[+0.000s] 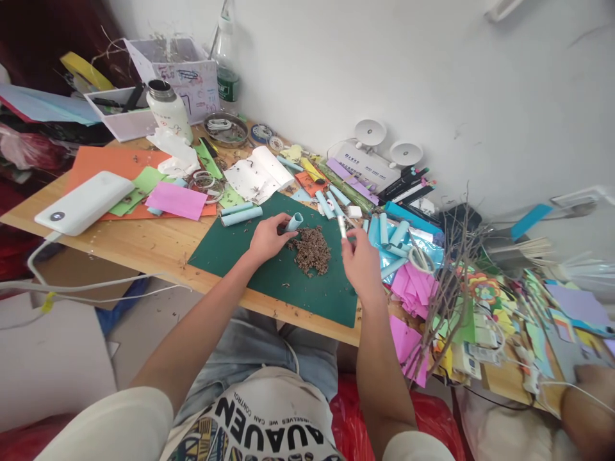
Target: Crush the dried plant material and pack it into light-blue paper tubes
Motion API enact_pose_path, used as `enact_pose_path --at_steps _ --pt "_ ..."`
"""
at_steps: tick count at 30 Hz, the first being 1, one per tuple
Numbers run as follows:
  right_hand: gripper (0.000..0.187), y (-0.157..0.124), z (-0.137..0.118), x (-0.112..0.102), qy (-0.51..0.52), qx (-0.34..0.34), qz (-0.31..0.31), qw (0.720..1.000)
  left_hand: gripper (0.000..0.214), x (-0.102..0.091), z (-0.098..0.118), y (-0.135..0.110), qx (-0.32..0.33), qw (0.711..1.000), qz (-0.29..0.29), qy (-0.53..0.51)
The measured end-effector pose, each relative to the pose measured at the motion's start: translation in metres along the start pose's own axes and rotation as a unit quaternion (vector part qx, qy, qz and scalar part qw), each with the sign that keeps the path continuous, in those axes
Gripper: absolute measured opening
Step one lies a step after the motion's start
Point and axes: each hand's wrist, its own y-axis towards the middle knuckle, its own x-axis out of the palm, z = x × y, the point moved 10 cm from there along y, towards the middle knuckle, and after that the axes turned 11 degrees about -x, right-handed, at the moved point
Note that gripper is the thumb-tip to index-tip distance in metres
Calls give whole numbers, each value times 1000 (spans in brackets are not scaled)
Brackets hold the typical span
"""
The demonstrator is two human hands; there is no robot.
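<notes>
My left hand [267, 239] is closed around a light blue paper tube [294, 222], holding it just left of a pile of brown dried bits [312, 250] on the dark green cutting mat [250, 256]. My right hand [361, 261] is raised at the right of the pile and pinches a small white stick-like object [341, 226], possibly a glue stick. More rolled blue tubes [241, 214] lie at the mat's far edge and to the right [391, 232].
A white power bank [84, 202] with cables lies at the left on orange paper [108, 163]. A flask [168, 110], boxes and a bottle stand at the back. Pink paper [412, 289], scissors [421, 257], twigs [454, 269] and coloured craft scraps crowd the right. Another person's hand [589, 403] shows at bottom right.
</notes>
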Motion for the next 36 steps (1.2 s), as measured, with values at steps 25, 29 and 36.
enact_pose_path --at_steps 25,29,36 --pt "20 78 -143 -6 -155 -238 -143 948 21 0 1 -2 -1 1000 -4 23" --pt "18 81 -151 13 -169 -266 -174 933 20 0 0 -1 2 1000 -3 24" --pt "18 84 -153 10 -136 -293 -192 927 22 0 -4 1 -4 1000 -6 8"
